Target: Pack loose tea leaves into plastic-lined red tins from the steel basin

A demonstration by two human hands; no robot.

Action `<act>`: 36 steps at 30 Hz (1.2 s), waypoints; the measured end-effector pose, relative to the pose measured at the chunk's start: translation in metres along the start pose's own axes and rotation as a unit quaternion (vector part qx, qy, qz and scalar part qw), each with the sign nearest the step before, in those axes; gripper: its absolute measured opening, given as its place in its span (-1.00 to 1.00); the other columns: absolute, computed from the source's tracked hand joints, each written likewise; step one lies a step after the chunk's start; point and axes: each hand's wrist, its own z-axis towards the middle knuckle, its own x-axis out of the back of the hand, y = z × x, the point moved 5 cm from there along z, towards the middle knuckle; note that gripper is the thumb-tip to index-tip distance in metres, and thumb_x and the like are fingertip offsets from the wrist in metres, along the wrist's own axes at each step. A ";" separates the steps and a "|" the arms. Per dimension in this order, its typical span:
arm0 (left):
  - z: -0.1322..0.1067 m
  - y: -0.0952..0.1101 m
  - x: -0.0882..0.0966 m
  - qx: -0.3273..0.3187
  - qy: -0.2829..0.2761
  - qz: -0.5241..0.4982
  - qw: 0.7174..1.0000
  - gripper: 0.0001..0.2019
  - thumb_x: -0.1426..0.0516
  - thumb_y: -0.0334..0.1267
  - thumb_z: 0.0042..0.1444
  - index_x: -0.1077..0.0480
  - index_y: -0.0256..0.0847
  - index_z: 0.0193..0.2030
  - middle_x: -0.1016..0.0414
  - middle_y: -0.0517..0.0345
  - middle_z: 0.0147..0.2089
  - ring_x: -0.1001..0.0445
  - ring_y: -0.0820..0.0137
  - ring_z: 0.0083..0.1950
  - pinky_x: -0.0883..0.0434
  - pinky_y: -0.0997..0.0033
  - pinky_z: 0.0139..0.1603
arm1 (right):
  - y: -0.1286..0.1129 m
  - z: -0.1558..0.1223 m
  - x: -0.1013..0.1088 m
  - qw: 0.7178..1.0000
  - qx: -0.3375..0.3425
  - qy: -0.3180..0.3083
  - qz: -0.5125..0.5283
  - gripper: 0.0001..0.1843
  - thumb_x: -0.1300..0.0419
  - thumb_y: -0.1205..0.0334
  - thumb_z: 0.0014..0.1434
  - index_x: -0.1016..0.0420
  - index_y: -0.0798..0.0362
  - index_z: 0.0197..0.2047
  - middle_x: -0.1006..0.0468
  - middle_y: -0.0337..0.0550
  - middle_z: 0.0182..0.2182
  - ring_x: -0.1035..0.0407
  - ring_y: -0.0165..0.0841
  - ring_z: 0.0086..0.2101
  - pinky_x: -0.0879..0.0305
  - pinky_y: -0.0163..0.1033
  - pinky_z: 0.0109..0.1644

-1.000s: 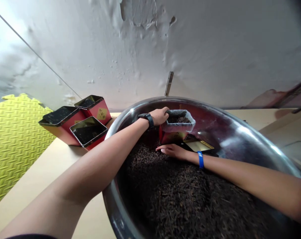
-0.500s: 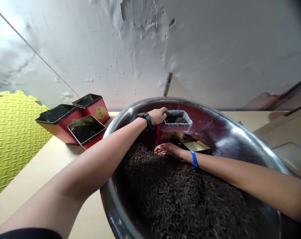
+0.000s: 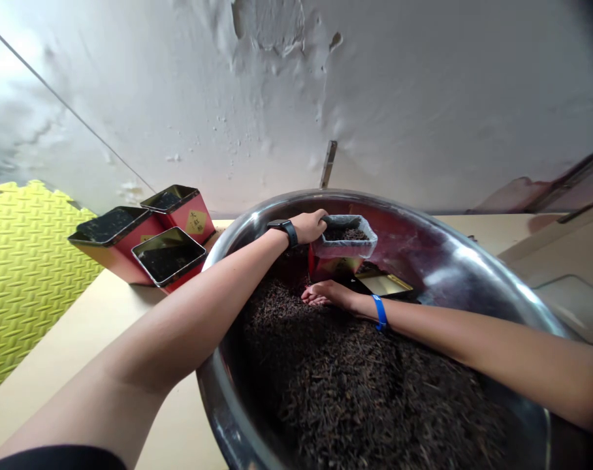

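A steel basin (image 3: 224, 385) holds a heap of dark, dry tea leaves (image 3: 355, 385). Toward its far side stands a red tin (image 3: 326, 266), lined with a clear plastic bag (image 3: 369, 243) and partly filled with tea leaves. My left hand (image 3: 310, 227), wearing a watch, is closed over the tin's left rim and the bag's edge. Just in front of the tin, my right hand (image 3: 328, 295) rests low on the leaves, loosely cupped, its fingers extended leftward and touching the heap. No leaves can be made out in its palm. A blue band circles that wrist.
Three open red tins, the nearest one (image 3: 172, 258) included, stand on the pale table (image 3: 105, 326) left of the basin. A gold-coloured lid (image 3: 384, 284) lies inside the basin behind my right wrist. Yellow foam matting (image 3: 32, 274) lies at left; a peeling wall (image 3: 399, 98) rises behind.
The whole view has shifted very slightly. Both hands keep their places, the left on the tin's rim and the right on the tea leaves.
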 end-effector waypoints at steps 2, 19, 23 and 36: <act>0.000 0.000 0.000 0.001 -0.002 0.000 1.000 -0.63 0.20 -0.22 0.14 -0.15 -0.13 0.07 -0.45 0.09 -0.15 -0.43 0.32 -0.18 -0.33 0.39 -0.18 | 0.000 0.001 -0.001 1.000 -0.002 -0.004 -0.004 -0.64 -0.13 0.03 -0.07 -0.49 0.17 -0.36 -0.48 -0.07 -0.37 -0.35 -0.38 -0.33 -0.20 -0.25 -0.15; 0.000 -0.001 0.000 -0.007 0.005 0.009 1.000 -0.62 0.20 -0.21 0.15 -0.14 -0.14 0.09 -0.45 0.09 -0.19 -0.42 0.34 -0.20 -0.33 0.40 -0.18 | 0.009 0.009 -0.004 0.998 -0.039 -0.016 -0.038 -0.73 -0.04 0.19 -0.08 -0.45 0.17 -0.35 -0.40 -0.17 -0.45 -0.27 -0.49 -0.44 -0.17 -0.38 -0.31; 0.001 -0.001 0.000 -0.010 0.006 0.007 1.000 -0.62 0.21 -0.21 0.15 -0.14 -0.15 0.08 -0.45 0.06 -0.19 -0.42 0.32 -0.20 -0.34 0.38 -0.19 | 0.008 0.009 -0.008 0.996 -0.061 -0.019 -0.068 -0.77 -0.02 0.21 -0.06 -0.42 0.15 -0.40 -0.35 -0.23 -0.52 -0.22 -0.52 -0.50 -0.13 -0.41 -0.39; 0.001 -0.003 -0.001 -0.009 0.000 -0.005 1.000 -0.62 0.21 -0.19 0.15 -0.14 -0.15 0.09 -0.44 0.05 -0.15 -0.42 0.33 -0.17 -0.33 0.37 -0.15 | 0.000 0.003 -0.013 0.973 -0.092 -0.025 -0.208 -0.73 -0.11 0.10 -0.03 -0.29 0.11 -0.61 -0.30 -0.29 -0.64 -0.11 -0.47 -0.55 -0.05 -0.33 -0.45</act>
